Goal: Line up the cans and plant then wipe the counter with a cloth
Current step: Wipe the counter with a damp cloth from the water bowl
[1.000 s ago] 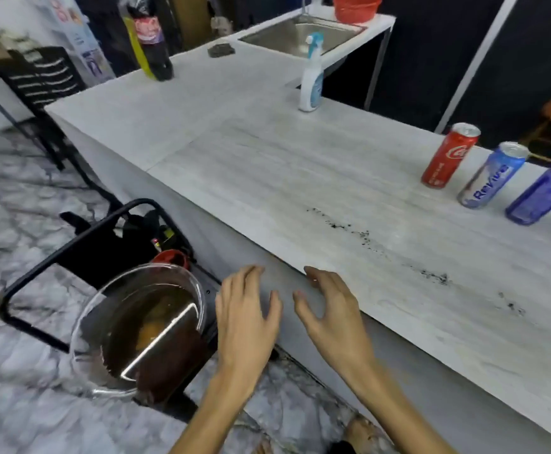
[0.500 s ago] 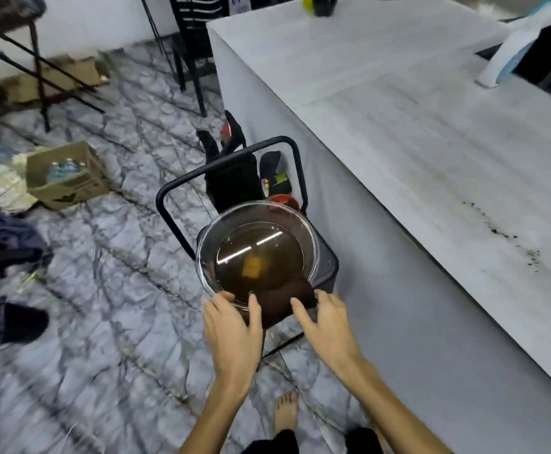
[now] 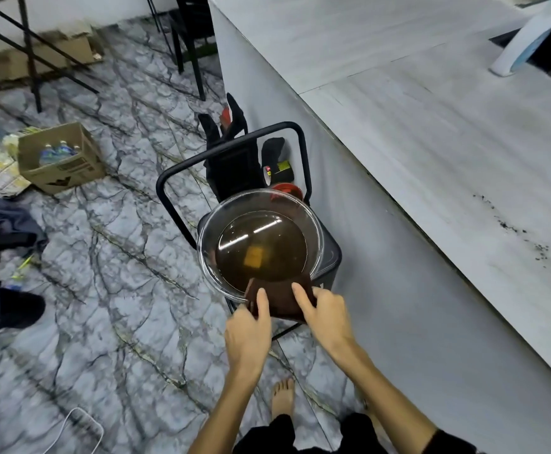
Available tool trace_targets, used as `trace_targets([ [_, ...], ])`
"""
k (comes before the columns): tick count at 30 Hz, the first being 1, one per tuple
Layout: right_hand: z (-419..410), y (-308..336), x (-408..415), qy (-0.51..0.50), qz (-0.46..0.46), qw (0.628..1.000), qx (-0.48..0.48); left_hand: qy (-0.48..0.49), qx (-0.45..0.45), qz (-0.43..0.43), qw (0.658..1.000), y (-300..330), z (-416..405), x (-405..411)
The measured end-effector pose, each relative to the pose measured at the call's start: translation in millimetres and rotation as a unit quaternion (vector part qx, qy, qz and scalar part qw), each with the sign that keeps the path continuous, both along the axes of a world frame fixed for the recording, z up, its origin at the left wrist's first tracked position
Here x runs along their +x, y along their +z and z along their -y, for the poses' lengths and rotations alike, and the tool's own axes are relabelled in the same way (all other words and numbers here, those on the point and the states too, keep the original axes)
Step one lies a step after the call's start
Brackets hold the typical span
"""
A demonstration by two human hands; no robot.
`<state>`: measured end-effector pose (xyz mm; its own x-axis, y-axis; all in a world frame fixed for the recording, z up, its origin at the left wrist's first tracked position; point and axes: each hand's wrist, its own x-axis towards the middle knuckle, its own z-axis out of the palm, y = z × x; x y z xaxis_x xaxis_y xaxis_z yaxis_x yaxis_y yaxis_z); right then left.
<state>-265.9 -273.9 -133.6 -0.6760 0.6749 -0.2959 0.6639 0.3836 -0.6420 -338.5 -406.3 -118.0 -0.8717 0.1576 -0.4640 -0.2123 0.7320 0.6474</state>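
Note:
A dark brown cloth (image 3: 280,294) hangs over the near rim of a clear glass bowl (image 3: 315,231) of brownish water with a yellow sponge (image 3: 253,257) sunk in it. My left hand (image 3: 249,329) pinches the cloth's left edge with thumb on top. My right hand (image 3: 324,311) grips its right side, index finger laid across it. The bowl rests on a black cart (image 3: 331,260) beside the pale counter (image 3: 431,132), which has a trail of dark crumbs (image 3: 510,224). The cans and plant are out of view.
A white-and-blue spray bottle (image 3: 526,44) stands on the counter at far right. The cart holds tape rolls (image 3: 279,170) and dark items. On the marble floor lie a cardboard box of bottles (image 3: 59,158), dark clothes (image 3: 2,224) and a white cable (image 3: 71,424). My bare foot (image 3: 282,396) is below.
My head has turned from the counter down to the cart. Both hands moved from the counter edge to the bowl's rim and took hold of the brown cloth.

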Motion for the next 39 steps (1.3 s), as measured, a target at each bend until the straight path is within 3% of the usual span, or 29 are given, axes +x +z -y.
trace_targets([
  [6, 7, 5, 13, 0.003, -0.050, 0.999, 0.009, 0.019, 0.106, 0.046, 0.993, -3, 6, 2],
  [13, 5, 16, 41, 0.011, -0.086, 0.996, -0.032, 0.004, 0.254, 0.112, 0.961, 2, 10, 18],
  [22, -30, 49, 78, -0.095, -0.140, 0.986, 0.015, -0.111, 0.278, -0.003, 0.954, 26, -47, 37],
  [32, -159, 101, 112, -0.222, -0.206, 0.951, 0.056, -0.250, 0.300, -0.091, 0.916, 76, -207, 48],
  [39, -261, 116, 113, -0.244, -0.078, 0.953, 0.160, -0.326, 0.210, -0.217, 0.896, 84, -328, 36],
])
